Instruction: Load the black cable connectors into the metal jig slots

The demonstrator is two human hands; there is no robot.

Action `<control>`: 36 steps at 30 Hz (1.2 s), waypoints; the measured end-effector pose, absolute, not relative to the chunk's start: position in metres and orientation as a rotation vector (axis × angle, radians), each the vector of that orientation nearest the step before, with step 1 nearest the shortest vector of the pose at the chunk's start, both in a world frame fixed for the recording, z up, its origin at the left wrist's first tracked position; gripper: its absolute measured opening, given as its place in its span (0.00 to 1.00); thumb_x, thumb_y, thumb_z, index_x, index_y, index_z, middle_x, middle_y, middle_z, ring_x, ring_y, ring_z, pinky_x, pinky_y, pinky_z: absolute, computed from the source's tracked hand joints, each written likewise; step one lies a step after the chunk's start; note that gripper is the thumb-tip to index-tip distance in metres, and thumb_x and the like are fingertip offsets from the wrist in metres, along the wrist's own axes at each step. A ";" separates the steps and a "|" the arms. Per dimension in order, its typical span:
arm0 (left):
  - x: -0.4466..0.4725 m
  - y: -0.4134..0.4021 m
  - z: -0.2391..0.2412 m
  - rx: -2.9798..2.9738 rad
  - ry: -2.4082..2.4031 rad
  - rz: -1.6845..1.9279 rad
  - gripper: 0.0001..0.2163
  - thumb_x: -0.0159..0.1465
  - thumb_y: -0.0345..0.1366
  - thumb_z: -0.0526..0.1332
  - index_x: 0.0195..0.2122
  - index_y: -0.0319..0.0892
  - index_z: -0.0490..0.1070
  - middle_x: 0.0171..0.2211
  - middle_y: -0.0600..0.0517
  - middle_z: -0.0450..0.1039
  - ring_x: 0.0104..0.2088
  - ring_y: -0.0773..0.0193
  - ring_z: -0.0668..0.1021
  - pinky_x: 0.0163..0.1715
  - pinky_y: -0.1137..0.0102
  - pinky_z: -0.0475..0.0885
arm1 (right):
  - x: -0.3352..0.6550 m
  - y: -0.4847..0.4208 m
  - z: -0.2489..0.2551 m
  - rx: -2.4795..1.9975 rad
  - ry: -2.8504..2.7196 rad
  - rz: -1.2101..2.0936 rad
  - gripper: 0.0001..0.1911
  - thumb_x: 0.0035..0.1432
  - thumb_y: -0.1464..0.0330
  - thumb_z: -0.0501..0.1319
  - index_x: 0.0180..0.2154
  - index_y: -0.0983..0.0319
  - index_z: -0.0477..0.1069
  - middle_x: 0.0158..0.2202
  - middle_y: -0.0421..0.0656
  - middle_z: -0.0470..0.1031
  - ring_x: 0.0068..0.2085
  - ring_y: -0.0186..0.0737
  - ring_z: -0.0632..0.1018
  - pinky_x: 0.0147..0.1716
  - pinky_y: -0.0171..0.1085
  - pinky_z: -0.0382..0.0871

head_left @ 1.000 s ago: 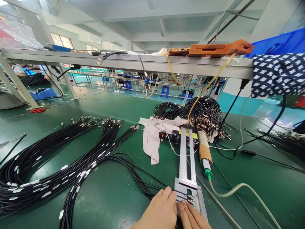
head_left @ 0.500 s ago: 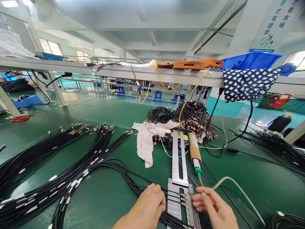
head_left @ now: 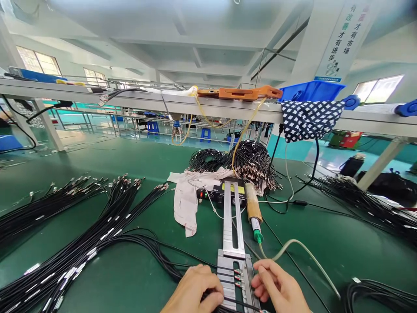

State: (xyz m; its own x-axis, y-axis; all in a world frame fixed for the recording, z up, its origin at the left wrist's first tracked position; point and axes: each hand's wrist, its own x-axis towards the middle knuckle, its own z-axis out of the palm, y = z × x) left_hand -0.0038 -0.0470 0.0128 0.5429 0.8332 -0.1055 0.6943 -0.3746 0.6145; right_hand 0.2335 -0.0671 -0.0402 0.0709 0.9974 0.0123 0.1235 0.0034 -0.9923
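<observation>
A long metal fixture (head_left: 233, 243) lies on the green table, with three black cables (head_left: 182, 265) laid across its lower block, their tips ending at small red-and-metal connectors (head_left: 238, 278). My left hand (head_left: 193, 290) rests curled over the cables just left of the block. Touching the block's right edge, my right hand (head_left: 276, 289) has its fingers bent together; what they pinch, if anything, I cannot make out. A soldering iron (head_left: 253, 211) with a green collar lies beside the fixture, its pale cord (head_left: 302, 252) curving past my right hand.
Large bundles of black cables (head_left: 81, 234) spread over the left of the table. A coiled heap (head_left: 247, 163), a pale cloth (head_left: 185, 198) and a black control box (head_left: 218, 193) sit behind the fixture. More cables (head_left: 365, 202) lie right. An overhead shelf (head_left: 195, 104) carries orange tools and a spotted cloth.
The view has swung left and slightly down. My right hand moved from on top of the fixture block to its right edge. My left hand stayed on the cables, curling more.
</observation>
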 end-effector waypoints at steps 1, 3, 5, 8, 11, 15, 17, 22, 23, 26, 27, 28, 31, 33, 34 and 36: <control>-0.003 -0.044 0.007 2.218 1.242 0.272 0.07 0.62 0.25 0.62 0.34 0.46 0.76 0.35 0.56 0.75 0.40 0.62 0.75 0.44 0.68 0.65 | 0.234 -0.066 -0.041 -1.334 -1.250 1.084 0.32 0.57 0.39 0.58 0.37 0.62 0.73 0.26 0.45 0.79 0.26 0.42 0.78 0.25 0.36 0.72; -0.003 -0.039 -0.005 2.318 1.304 0.253 0.06 0.63 0.27 0.61 0.33 0.45 0.76 0.35 0.55 0.75 0.38 0.61 0.75 0.43 0.65 0.64 | 0.237 -0.065 -0.042 -1.344 -1.245 1.075 0.32 0.56 0.38 0.58 0.37 0.62 0.73 0.26 0.45 0.79 0.26 0.42 0.78 0.25 0.36 0.72; -0.003 -0.037 -0.013 2.431 1.361 0.264 0.08 0.66 0.28 0.58 0.34 0.45 0.74 0.35 0.53 0.74 0.38 0.60 0.74 0.42 0.64 0.62 | 0.240 -0.064 -0.043 -1.342 -1.235 1.064 0.33 0.56 0.38 0.58 0.38 0.62 0.73 0.27 0.45 0.79 0.26 0.42 0.78 0.25 0.36 0.72; -0.005 -0.039 -0.016 2.534 1.465 0.159 0.10 0.67 0.27 0.54 0.32 0.43 0.72 0.35 0.51 0.74 0.37 0.58 0.74 0.40 0.62 0.61 | 0.243 -0.064 -0.043 -1.341 -1.227 1.041 0.32 0.57 0.38 0.57 0.38 0.62 0.73 0.27 0.45 0.79 0.26 0.41 0.77 0.25 0.35 0.72; -0.008 -0.043 -0.012 2.603 1.546 0.179 0.12 0.67 0.24 0.51 0.30 0.42 0.70 0.35 0.51 0.73 0.36 0.58 0.73 0.40 0.61 0.59 | 0.243 -0.065 -0.044 -1.350 -1.228 1.014 0.32 0.58 0.38 0.57 0.38 0.62 0.73 0.27 0.45 0.78 0.26 0.41 0.77 0.25 0.35 0.71; -0.012 -0.046 -0.007 2.686 1.553 0.259 0.13 0.65 0.22 0.51 0.30 0.42 0.70 0.35 0.50 0.73 0.35 0.57 0.73 0.40 0.61 0.59 | 0.242 -0.066 -0.045 -1.357 -1.235 0.997 0.32 0.58 0.38 0.57 0.38 0.61 0.73 0.26 0.45 0.79 0.26 0.41 0.77 0.25 0.35 0.71; -0.012 -0.045 -0.006 2.695 1.543 0.223 0.11 0.64 0.23 0.52 0.29 0.42 0.70 0.35 0.50 0.72 0.35 0.57 0.73 0.40 0.61 0.60 | 0.243 -0.066 -0.045 -1.361 -1.233 0.990 0.32 0.57 0.38 0.57 0.38 0.61 0.74 0.26 0.45 0.78 0.26 0.42 0.77 0.25 0.35 0.72; -0.010 -0.040 0.002 2.594 1.491 0.012 0.05 0.61 0.27 0.58 0.31 0.43 0.71 0.39 0.49 0.72 0.38 0.55 0.73 0.41 0.60 0.64 | 0.243 -0.067 -0.044 -1.383 -1.239 0.965 0.32 0.58 0.39 0.56 0.38 0.61 0.74 0.27 0.45 0.79 0.26 0.42 0.78 0.25 0.35 0.73; -0.009 -0.040 0.005 2.576 1.486 -0.034 0.03 0.60 0.29 0.59 0.32 0.43 0.71 0.40 0.48 0.72 0.39 0.54 0.73 0.41 0.60 0.64 | 0.242 -0.067 -0.042 -1.388 -1.242 0.958 0.32 0.58 0.39 0.56 0.38 0.61 0.74 0.27 0.45 0.79 0.26 0.42 0.78 0.26 0.35 0.73; -0.007 -0.042 0.012 2.607 1.481 -0.079 0.04 0.58 0.29 0.59 0.34 0.42 0.71 0.40 0.46 0.72 0.39 0.53 0.72 0.41 0.59 0.66 | 0.238 -0.070 -0.038 -1.412 -1.247 0.925 0.32 0.57 0.38 0.56 0.38 0.61 0.74 0.27 0.45 0.78 0.27 0.42 0.78 0.26 0.36 0.73; -0.007 -0.043 0.014 2.636 1.484 -0.071 0.05 0.58 0.27 0.59 0.34 0.42 0.72 0.40 0.46 0.72 0.39 0.53 0.72 0.41 0.59 0.67 | 0.236 -0.071 -0.036 -1.422 -1.237 0.901 0.32 0.57 0.38 0.56 0.37 0.61 0.74 0.26 0.45 0.78 0.26 0.42 0.77 0.26 0.35 0.73; -0.007 -0.044 0.014 2.662 1.479 -0.069 0.06 0.58 0.27 0.58 0.34 0.42 0.72 0.40 0.46 0.72 0.39 0.53 0.72 0.41 0.59 0.67 | 0.233 -0.073 -0.035 -1.431 -1.222 0.873 0.32 0.57 0.38 0.57 0.37 0.60 0.75 0.26 0.44 0.78 0.26 0.42 0.77 0.25 0.35 0.72; -0.006 -0.045 0.013 2.691 1.473 -0.089 0.08 0.57 0.25 0.58 0.35 0.42 0.73 0.40 0.45 0.72 0.40 0.52 0.72 0.42 0.58 0.68 | 0.225 -0.076 -0.033 -1.442 -1.182 0.792 0.31 0.57 0.38 0.57 0.36 0.60 0.75 0.25 0.43 0.77 0.25 0.41 0.76 0.23 0.34 0.70; -0.005 -0.045 0.011 2.690 1.473 -0.089 0.08 0.57 0.25 0.58 0.35 0.41 0.72 0.39 0.45 0.72 0.40 0.52 0.72 0.43 0.57 0.69 | 0.222 -0.078 -0.033 -1.445 -1.196 0.758 0.31 0.57 0.39 0.57 0.36 0.59 0.75 0.24 0.42 0.77 0.25 0.41 0.76 0.24 0.34 0.70; -0.005 -0.045 0.009 2.689 1.472 -0.085 0.07 0.57 0.25 0.58 0.35 0.41 0.72 0.39 0.45 0.71 0.40 0.52 0.72 0.43 0.57 0.69 | 0.222 -0.078 -0.033 -1.447 -1.210 0.744 0.30 0.58 0.39 0.56 0.36 0.59 0.75 0.25 0.42 0.77 0.25 0.41 0.76 0.24 0.34 0.71; -0.004 -0.045 0.005 2.678 1.462 -0.057 0.07 0.57 0.25 0.59 0.35 0.40 0.71 0.40 0.45 0.71 0.40 0.52 0.71 0.43 0.57 0.69 | 0.225 -0.079 -0.034 -1.451 -1.244 0.725 0.29 0.59 0.40 0.55 0.37 0.59 0.75 0.25 0.42 0.77 0.25 0.41 0.76 0.26 0.34 0.71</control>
State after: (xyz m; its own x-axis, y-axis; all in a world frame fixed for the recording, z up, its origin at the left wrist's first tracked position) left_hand -0.0044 -0.0446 0.0051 0.5413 0.8374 -0.0755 0.8408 -0.5379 0.0612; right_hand 0.2246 -0.0786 -0.0339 0.2774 0.9446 0.1754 0.3133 0.0837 -0.9460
